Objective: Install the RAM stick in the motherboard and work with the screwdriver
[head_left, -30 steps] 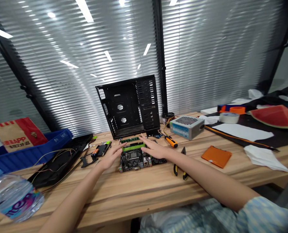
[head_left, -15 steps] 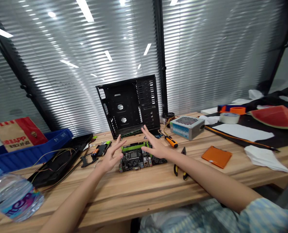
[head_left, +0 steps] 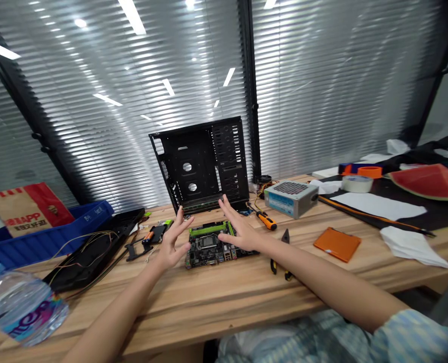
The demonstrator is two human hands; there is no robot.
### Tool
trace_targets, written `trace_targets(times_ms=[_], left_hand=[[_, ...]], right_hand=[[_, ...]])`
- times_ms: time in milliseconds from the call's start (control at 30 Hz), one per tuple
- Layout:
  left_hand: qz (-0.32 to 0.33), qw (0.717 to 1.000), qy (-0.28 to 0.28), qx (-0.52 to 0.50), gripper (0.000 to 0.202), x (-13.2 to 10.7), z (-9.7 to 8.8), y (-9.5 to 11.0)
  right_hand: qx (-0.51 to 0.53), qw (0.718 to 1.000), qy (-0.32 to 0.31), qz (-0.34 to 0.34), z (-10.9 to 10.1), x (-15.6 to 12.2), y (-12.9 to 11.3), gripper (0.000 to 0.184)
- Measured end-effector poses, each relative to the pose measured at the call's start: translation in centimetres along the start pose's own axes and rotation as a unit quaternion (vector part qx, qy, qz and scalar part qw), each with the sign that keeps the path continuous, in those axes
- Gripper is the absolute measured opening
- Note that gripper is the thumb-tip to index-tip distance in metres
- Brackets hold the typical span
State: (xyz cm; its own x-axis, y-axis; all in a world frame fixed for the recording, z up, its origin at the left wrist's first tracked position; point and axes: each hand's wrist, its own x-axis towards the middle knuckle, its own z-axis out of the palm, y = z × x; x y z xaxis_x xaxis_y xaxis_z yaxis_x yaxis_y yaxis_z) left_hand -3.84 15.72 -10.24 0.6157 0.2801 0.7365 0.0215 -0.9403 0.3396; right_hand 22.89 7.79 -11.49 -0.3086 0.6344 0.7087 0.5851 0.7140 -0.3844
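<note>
Two open hands, left hand [head_left: 171, 242], right hand [head_left: 239, 227], flat green-slotted motherboard [head_left: 208, 242]

A pale, wood-grained tabletop [head_left: 216, 302] runs left to right across the near part of the scene. Behind it the far wall is glass covered by closed horizontal blinds [head_left: 322, 91]. The glass is split in the middle by a dark upright post [head_left: 248, 85], and a slanting dark frame bar [head_left: 23, 108] crosses it at far left. Long strip lights [head_left: 132, 15] show as bright streaks reflected in the glass, mostly at upper left.
</note>
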Motion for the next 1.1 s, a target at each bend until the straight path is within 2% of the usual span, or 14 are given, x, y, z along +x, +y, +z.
trace_targets(times_ms=[600, 1100], left_hand=[[0.014, 1.0, -0.002, -0.001, 0.061, -0.1, 0.1, 0.2], [0.038, 0.999, -0.01, 0.013, 0.067, 0.5, 0.3, 1.4]], right_hand=[[-0.001, 1.0, 0.007, -0.009, -0.1, 0.0, -0.5, 0.096], [0.007, 1.0, 0.008, 0.001, 0.0, 0.0, -0.5, 0.094]])
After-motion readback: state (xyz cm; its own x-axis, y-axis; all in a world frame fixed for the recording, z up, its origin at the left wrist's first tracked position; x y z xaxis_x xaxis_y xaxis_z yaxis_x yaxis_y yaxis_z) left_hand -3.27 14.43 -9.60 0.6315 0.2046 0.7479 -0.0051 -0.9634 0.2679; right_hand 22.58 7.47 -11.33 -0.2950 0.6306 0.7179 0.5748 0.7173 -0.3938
